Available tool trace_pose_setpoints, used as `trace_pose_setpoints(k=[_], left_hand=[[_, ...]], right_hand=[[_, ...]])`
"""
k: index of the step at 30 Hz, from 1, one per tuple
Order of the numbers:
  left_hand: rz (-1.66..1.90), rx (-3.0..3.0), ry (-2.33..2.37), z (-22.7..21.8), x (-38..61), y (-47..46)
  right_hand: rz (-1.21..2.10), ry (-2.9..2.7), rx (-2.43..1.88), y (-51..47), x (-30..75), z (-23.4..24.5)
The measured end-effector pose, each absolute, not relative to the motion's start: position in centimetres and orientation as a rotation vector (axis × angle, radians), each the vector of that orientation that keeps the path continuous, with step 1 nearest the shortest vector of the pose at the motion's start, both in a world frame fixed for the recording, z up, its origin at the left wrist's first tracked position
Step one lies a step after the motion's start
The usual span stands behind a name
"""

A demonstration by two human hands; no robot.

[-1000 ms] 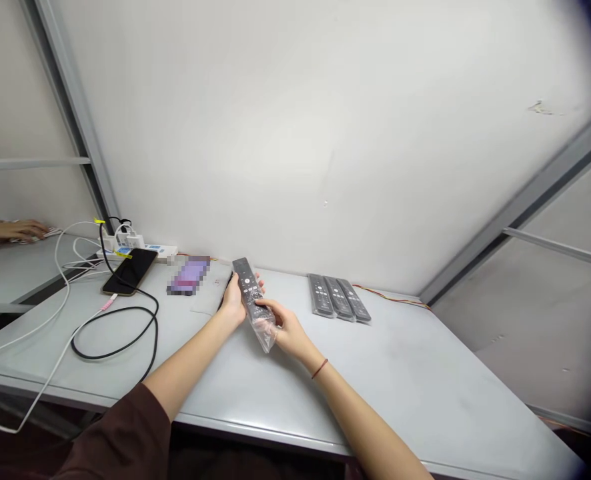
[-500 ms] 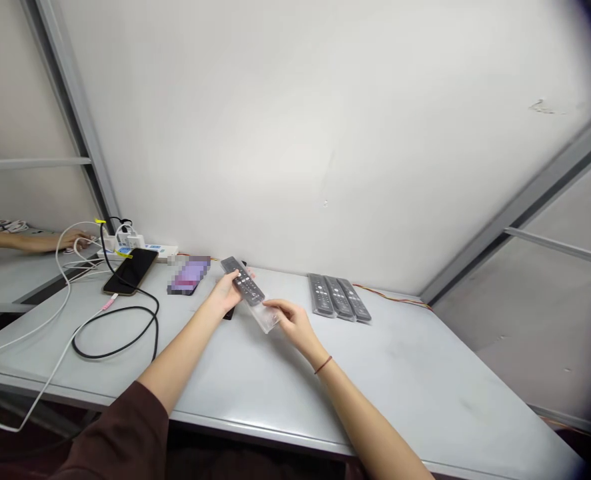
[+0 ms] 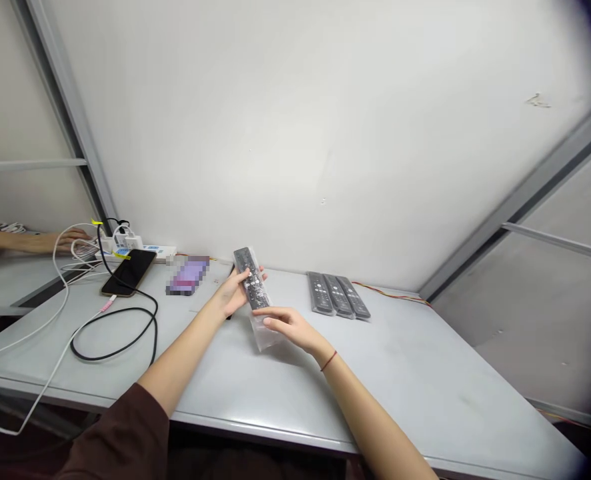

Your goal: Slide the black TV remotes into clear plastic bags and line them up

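A black remote control [image 3: 251, 275] in a clear plastic sleeve is tilted above the table, its buttons facing me. My left hand [image 3: 235, 293] grips it by the middle, thumb across the front and fingers behind. The loose lower end of the plastic sleeve [image 3: 263, 337] hangs past the remote's bottom edge. There my right hand [image 3: 290, 327] holds the sleeve between thumb and fingers. Behind my left hand a dark flat object [image 3: 231, 316] is mostly hidden. To the right, three more bagged remotes [image 3: 339, 296] lie side by side near the wall.
A black phone [image 3: 129, 272] and a phone with a blurred purple screen [image 3: 188, 276] lie on the left. A power strip [image 3: 163, 252] with chargers stands behind, and black and white cables [image 3: 115, 357] loop forward. Another person's hand [image 3: 73, 240] is at the far left.
The held remote has turned more upright and shifted slightly right. My right hand has moved slightly down along the sleeve, whose loose end now hangs lower.
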State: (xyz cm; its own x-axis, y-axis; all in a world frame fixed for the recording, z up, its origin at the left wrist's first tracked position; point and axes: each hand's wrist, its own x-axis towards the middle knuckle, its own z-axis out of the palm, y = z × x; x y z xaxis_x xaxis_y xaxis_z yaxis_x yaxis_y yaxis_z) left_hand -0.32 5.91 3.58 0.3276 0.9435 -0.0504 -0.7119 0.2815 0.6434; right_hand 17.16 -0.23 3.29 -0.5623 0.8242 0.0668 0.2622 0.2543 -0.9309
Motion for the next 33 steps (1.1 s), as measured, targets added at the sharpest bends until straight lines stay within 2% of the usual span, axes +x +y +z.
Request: trace_pose_setpoints(k=[18,26,33], left_hand=[[1.128,0.521,0.606,4.3,-0.2,5.4],[1.148,0.561,0.637,3.7,0.5,5.4],[1.129,0.755,0.611,3.8,1.4,4.4]], right_hand=[[1.203,-2.058,-0.955,0.2,17.5,2.8],[1.005,-2.082,-1.084,0.5,17.4,2.4],[1.415,-1.675,-1.156,0.7,16.7,1.4]])
